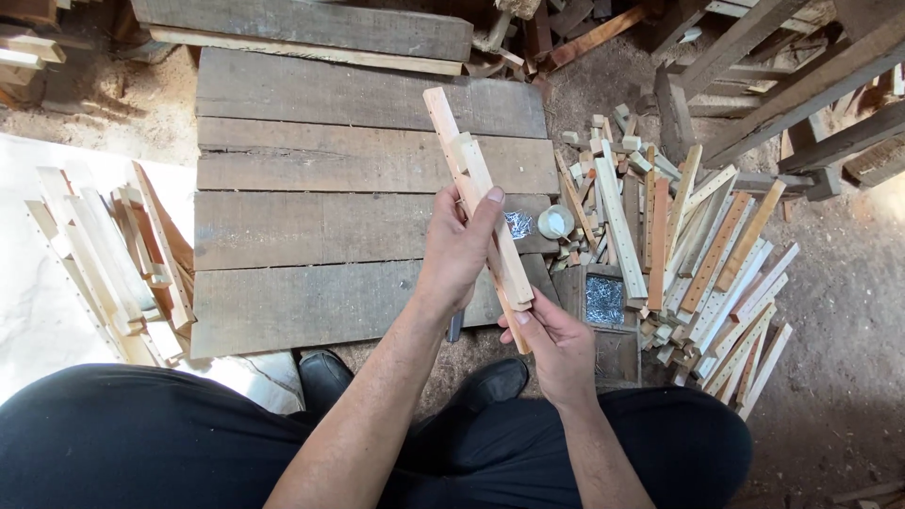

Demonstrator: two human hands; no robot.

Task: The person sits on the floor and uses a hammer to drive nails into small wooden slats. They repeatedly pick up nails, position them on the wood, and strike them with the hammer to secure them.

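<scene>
My left hand point(460, 247) grips the middle of two thin wooden slats point(468, 170) held together, the thumb pressed on the upper, paler slat. My right hand point(556, 344) holds their lower end from beneath. The slats slant up and to the left over a platform of wide grey planks point(320, 236). The longer slat has small holes along its edge.
A heap of wooden slats and small offcut blocks point(702, 264) lies on the right. A small wooden box of nails point(604, 300), loose nails point(518, 224) and a small round container point(554, 221) lie beside the hands. Joined slat pieces point(113, 254) are stacked on the left. My black shoes point(325, 377) rest below the platform.
</scene>
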